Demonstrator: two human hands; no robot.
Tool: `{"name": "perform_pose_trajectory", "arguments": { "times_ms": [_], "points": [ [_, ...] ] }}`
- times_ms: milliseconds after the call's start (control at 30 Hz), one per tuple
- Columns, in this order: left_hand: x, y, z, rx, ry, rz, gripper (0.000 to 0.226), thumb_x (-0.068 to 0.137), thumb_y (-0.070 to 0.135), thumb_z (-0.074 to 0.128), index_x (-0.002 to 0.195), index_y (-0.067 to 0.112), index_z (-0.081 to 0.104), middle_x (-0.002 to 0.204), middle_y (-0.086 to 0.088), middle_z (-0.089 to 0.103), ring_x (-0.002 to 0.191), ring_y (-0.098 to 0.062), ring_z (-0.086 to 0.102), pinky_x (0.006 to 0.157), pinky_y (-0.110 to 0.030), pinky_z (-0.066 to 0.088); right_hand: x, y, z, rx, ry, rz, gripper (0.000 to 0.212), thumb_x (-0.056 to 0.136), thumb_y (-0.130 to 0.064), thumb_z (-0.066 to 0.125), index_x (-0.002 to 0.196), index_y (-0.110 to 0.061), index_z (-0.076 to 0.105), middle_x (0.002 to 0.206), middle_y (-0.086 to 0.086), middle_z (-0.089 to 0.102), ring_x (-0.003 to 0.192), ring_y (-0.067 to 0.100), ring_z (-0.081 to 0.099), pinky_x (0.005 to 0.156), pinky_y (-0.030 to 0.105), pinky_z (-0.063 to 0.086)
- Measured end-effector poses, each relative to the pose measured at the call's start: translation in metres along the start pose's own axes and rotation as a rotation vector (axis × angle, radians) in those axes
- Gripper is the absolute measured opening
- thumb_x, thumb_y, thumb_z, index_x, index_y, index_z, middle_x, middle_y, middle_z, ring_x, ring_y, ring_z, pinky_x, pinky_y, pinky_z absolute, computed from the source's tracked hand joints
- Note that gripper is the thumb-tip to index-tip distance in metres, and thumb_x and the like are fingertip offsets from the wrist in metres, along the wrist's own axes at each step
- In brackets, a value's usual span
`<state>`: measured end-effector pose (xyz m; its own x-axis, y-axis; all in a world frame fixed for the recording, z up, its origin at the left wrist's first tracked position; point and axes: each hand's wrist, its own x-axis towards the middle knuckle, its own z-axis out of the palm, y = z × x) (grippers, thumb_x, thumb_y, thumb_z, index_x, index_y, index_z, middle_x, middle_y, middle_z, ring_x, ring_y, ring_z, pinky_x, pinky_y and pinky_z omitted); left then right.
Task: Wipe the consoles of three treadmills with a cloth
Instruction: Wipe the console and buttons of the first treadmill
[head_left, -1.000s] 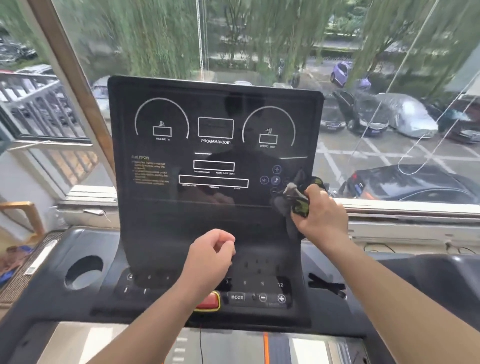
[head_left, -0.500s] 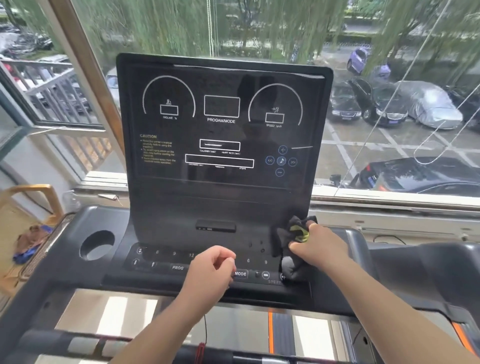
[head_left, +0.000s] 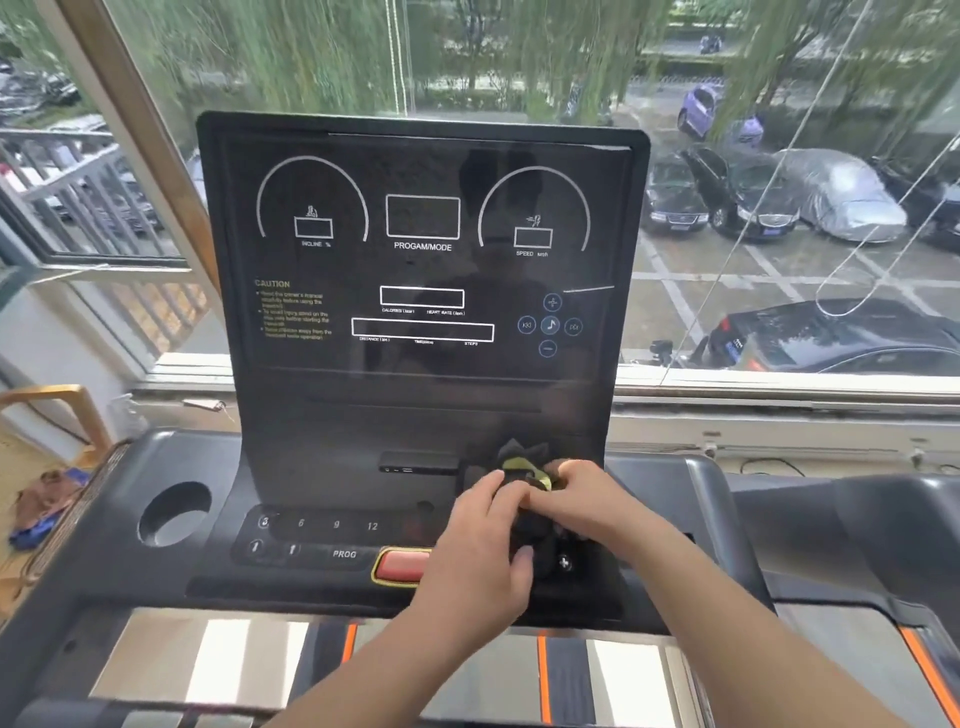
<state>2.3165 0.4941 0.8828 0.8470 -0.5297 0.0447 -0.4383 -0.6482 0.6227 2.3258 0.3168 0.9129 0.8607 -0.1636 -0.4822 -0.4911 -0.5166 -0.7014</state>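
Both hands meet low on the tall black glossy treadmill console, at its right end beside the red oblong stop button. The left hand and right hand have their fingers clamped on the bunched black cloth with a yellow-green patch (pressed against the keypad). A round cup holder sits at far left.

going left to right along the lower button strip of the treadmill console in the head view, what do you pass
cup holder hole → speed number keys 3, 6, 9, 12 → PROG button → red stop button → left hand → black cloth → right hand
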Motion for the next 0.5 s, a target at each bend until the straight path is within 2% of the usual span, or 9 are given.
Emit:
{"name": "perform_pose_trajectory", "arguments": {
  "times_ms": [67,133,200,267,333,400,433,500],
  "points": [
    [0.016,0.014,0.013,0.126,-0.081,-0.009,0.079,0.096,0.046,0.058,0.161,0.036,0.014,0.17,-0.003,0.014,0.154,-0.024,0.018,0.126,-0.041,0.026,-0.011,0.015,-0.025,0.202,-0.14,-0.001,0.023,0.095,-0.038,0.069,0.115,-0.027,0.072,0.095,-0.004,0.076,0.08,0.008,0.071,0.065,0.028,0.053],
    [0.031,0.028,0.024,0.28,-0.12,-0.087,0.085,0.097,0.059,0.053,0.163,0.034,0.005,0.171,-0.01,0.006,0.154,-0.035,0.018,0.125,-0.048,0.026,-0.014,0.031,-0.038,0.254,-0.04,0.011,0.031,0.097,-0.031,0.069,0.127,-0.026,0.067,0.107,-0.002,0.078,0.089,0.011,0.076,0.07,0.03,0.055],
    [0.043,0.038,0.034,0.39,-0.116,-0.107,0.08,0.1,0.055,0.054,0.162,0.031,0.009,0.169,-0.016,0.008,0.151,-0.041,0.021,0.124,-0.052,0.026,-0.011,0.042,-0.038,0.261,0.217,0.033,0.033,0.098,-0.026,0.064,0.131,-0.023,0.064,0.109,0.0,0.075,0.095,0.014,0.073,0.071,0.031,0.055],
    [0.049,0.038,0.046,0.441,-0.125,-0.018,0.075,0.098,0.037,0.065,0.158,0.027,0.021,0.167,-0.016,0.015,0.15,-0.042,0.024,0.122,-0.053,0.027,-0.003,0.05,-0.033,0.278,0.407,0.051,0.038,0.099,-0.022,0.061,0.138,-0.021,0.058,0.115,0.0,0.069,0.1,0.016,0.067,0.077,0.031,0.056],
    [0.051,0.028,0.055,0.431,-0.149,0.191,0.072,0.092,0.023,0.07,0.153,0.026,0.034,0.161,-0.012,0.028,0.142,-0.041,0.037,0.117,-0.051,0.035,0.008,0.054,-0.03,0.292,0.463,0.072,0.047,0.1,-0.023,0.06,0.146,-0.02,0.052,0.125,0.003,0.065,0.106,0.019,0.065,0.088,0.037,0.057],
    [0.053,0.013,0.053,0.402,-0.178,0.401,0.066,0.09,0.019,0.069,0.149,0.027,0.042,0.154,-0.008,0.041,0.132,-0.037,0.049,0.11,-0.05,0.044,0.019,0.058,-0.028,0.319,0.463,0.088,0.048,0.102,-0.028,0.061,0.148,-0.018,0.052,0.13,0.006,0.065,0.112,0.023,0.064,0.095,0.038,0.053],
    [0.056,0.005,0.046,0.389,-0.186,0.443,0.064,0.091,0.019,0.067,0.149,0.03,0.042,0.152,-0.005,0.046,0.132,-0.033,0.051,0.111,-0.051,0.044,0.023,0.058,-0.027,0.316,0.461,0.089,0.044,0.103,-0.03,0.061,0.144,-0.017,0.057,0.126,0.005,0.068,0.112,0.023,0.063,0.094,0.035,0.05],
    [0.062,-0.007,0.029,0.418,-0.143,0.417,0.064,0.094,0.023,0.067,0.15,0.036,0.039,0.152,0.001,0.051,0.138,-0.026,0.049,0.12,-0.056,0.032,0.031,0.059,-0.025,0.313,0.472,0.077,0.027,0.102,-0.031,0.063,0.125,-0.019,0.07,0.109,0.0,0.073,0.107,0.023,0.066,0.089,0.032,0.048]
  ]
}}
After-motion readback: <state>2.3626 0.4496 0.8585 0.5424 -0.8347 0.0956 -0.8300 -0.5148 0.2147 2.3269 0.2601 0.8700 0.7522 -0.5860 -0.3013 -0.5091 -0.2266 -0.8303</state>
